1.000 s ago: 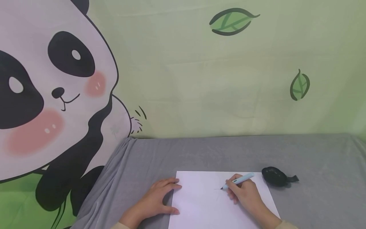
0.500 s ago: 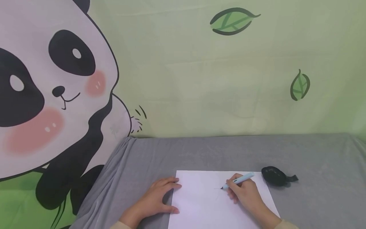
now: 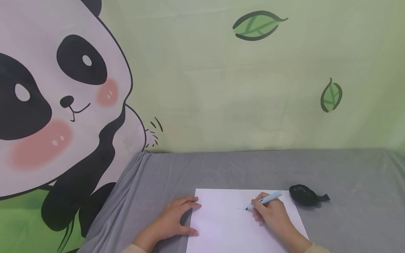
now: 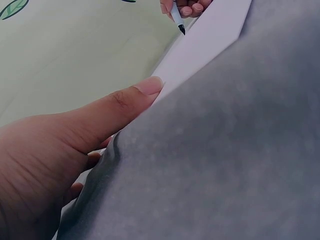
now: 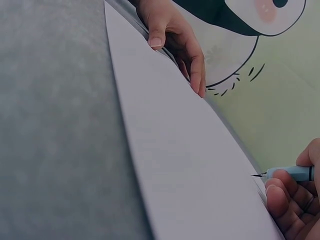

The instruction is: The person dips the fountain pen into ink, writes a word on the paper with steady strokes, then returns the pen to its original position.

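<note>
My right hand (image 3: pixel 274 215) pinches a light blue fountain pen (image 3: pixel 269 198), its dark nib at the upper middle of a white sheet of paper (image 3: pixel 218 225). A thin, faint line runs left from the nib, with fainter marks below it. In the right wrist view the pen (image 5: pixel 295 173) slants above the paper (image 5: pixel 170 145). My left hand (image 3: pixel 172 218) rests at the sheet's left edge, fingers spread, thumb and fingertips touching the paper. The left wrist view shows the thumb (image 4: pixel 125 102) lying on the paper's edge.
A black oval dish-like object (image 3: pixel 303 195) with a tail-like end lies by the sheet's upper right corner. Grey cloth (image 3: pixel 221 168) covers the table. Behind it hangs a pale green backdrop (image 3: pixel 202 88) printed with a panda (image 3: pixel 104 140) and leaves.
The pen and right hand have shifted very slightly to the right. The left hand stays on the paper's edge. The head view has moved a little.
</note>
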Available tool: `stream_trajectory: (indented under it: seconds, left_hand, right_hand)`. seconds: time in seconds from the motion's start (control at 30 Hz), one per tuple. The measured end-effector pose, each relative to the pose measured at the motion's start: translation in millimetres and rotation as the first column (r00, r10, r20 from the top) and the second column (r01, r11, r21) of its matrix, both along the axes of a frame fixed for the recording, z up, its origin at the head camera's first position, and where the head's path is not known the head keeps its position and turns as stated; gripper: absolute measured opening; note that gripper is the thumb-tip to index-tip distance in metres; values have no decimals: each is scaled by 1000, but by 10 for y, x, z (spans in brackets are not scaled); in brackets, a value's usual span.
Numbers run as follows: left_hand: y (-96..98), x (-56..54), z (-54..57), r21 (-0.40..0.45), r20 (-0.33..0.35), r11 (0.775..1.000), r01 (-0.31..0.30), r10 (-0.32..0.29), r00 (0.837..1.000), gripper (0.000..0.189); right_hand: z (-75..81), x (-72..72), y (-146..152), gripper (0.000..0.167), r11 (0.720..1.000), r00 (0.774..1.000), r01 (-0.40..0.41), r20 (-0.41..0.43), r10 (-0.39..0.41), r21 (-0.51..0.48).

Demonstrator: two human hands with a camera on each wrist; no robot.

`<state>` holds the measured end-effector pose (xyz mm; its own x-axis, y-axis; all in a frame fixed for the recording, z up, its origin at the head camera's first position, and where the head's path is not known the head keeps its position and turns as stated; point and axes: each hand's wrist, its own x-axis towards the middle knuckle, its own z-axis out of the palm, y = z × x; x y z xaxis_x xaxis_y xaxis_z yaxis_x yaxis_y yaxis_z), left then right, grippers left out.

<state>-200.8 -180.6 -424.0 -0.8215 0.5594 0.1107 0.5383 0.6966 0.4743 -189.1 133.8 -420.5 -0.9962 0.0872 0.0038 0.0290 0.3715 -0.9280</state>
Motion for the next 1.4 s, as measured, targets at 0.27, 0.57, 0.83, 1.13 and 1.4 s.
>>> stream_trajectory:
  seconds: [0.27, 0.57, 0.83, 1.13, 1.4]
  left_hand:
    - [-7, -4, -1, 9, 22, 1000, -4, 3, 1000, 71]
    - [-4, -15, -18, 3, 4, 1000, 2, -2, 1000, 71]
    - [-7, -20, -26, 9, 1, 1000, -1, 1, 1000, 71]
    - [-12, -19, -25, 8, -14, 1000, 4, -4, 1000, 70]
    - [-11, -15, -20, 2, -19, 1000, 4, -4, 1000, 71]
  right_hand:
    - [-3, 12, 6, 12, 1000, 1000, 9, 3, -9, 4]
    - [6, 39, 23, 12, 1000, 1000, 9, 3, -9, 11]
    - [1, 35, 38, 13, 1000, 1000, 1, 2, -1, -6]
    - [16, 59, 39, 13, 1000, 1000, 16, 21, -17, 11]
    - [11, 57, 55, 13, 1000, 1000, 13, 16, -14, 12]
